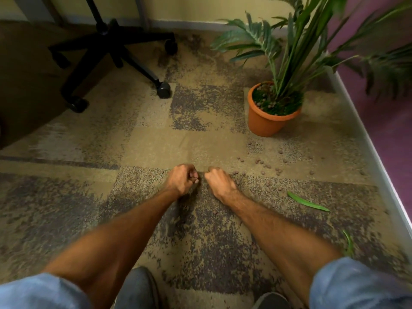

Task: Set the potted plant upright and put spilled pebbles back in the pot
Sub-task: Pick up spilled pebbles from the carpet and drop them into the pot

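Chair base (111, 41), black with castors, stands far left on the mottled carpet (89, 152); both hands meet at centre, the left hand (181, 180) clenched in a fist, the right hand (217, 180) curled shut beside it, contents hidden; loose brown pebbles (267, 168) lie scattered just right of them, too many and too small to count; one terracotta pot (267, 121) stands upright beyond, holding the green plant (289, 52) and more pebbles; two fallen leaves (307, 201) lie at right.

round terracotta-orange plastic pot (267, 121) | green leafy plant (292, 47) | small brown round pebbles (259, 162) | mottled tan-and-grey carpet (200, 141) | black office-chair base (116, 47) | purple wall (379, 108) | blue rolled sleeves (356, 284)
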Available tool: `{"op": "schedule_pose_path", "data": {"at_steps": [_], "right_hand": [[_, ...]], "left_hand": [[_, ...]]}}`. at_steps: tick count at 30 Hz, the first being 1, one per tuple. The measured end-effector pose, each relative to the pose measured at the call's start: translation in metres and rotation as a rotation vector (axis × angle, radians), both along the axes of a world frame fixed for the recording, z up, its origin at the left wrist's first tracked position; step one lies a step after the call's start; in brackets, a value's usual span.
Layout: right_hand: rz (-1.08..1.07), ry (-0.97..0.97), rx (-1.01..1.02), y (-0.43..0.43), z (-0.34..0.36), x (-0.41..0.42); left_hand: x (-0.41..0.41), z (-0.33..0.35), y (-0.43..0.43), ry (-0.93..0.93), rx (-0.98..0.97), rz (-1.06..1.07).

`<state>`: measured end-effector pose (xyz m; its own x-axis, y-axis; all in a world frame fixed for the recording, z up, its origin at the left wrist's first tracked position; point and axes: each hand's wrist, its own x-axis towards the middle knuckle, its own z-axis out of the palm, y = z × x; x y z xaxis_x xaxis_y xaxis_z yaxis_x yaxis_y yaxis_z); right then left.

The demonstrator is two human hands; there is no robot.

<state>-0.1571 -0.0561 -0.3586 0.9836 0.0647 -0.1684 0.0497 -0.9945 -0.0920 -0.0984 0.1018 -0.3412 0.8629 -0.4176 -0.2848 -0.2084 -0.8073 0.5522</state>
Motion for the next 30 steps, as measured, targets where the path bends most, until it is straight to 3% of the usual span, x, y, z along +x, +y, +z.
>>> {"op": "schedule_pose_path", "data": {"at_steps": [3, 6, 10, 14, 17, 21, 23, 27, 30], "right_hand": [[-0.137, 0.028, 0.08, -0.007, 0.005, 0.004], [-0.416, 0.039, 0.364, -0.02, 0.014, 0.016], [-0.812, -0.013, 0.779, -0.061, 0.036, 0.045], [-0.95, -0.171, 0.965, -0.117, 0.073, 0.069], [-1.009, -0.272, 1.058, -0.158, 0.098, 0.084], [-1.144, -0.377, 1.202, -0.193, 0.125, 0.1], [-1.169, -0.409, 1.272, -0.204, 0.14, 0.106], [-1.234, -0.457, 1.144, -0.225, 0.155, 0.123], [-1.271, -0.498, 1.161, -0.236, 0.161, 0.129]], "left_hand": [[0.002, 0.003, -0.01, -0.045, 0.023, -0.016], [0.011, 0.0, -0.022, -0.018, -0.032, 0.022], [0.033, 0.006, -0.061, 0.031, -0.215, 0.184], [0.063, 0.035, -0.13, 0.15, -0.532, 0.366], [0.079, 0.071, -0.188, 0.263, -0.716, 0.419], [0.116, 0.078, -0.246, 0.401, -0.781, 0.532], [0.126, 0.08, -0.265, 0.398, -0.752, 0.563], [0.127, 0.11, -0.286, 0.302, -0.733, 0.556], [0.135, 0.108, -0.293, 0.245, -0.684, 0.562]]}}
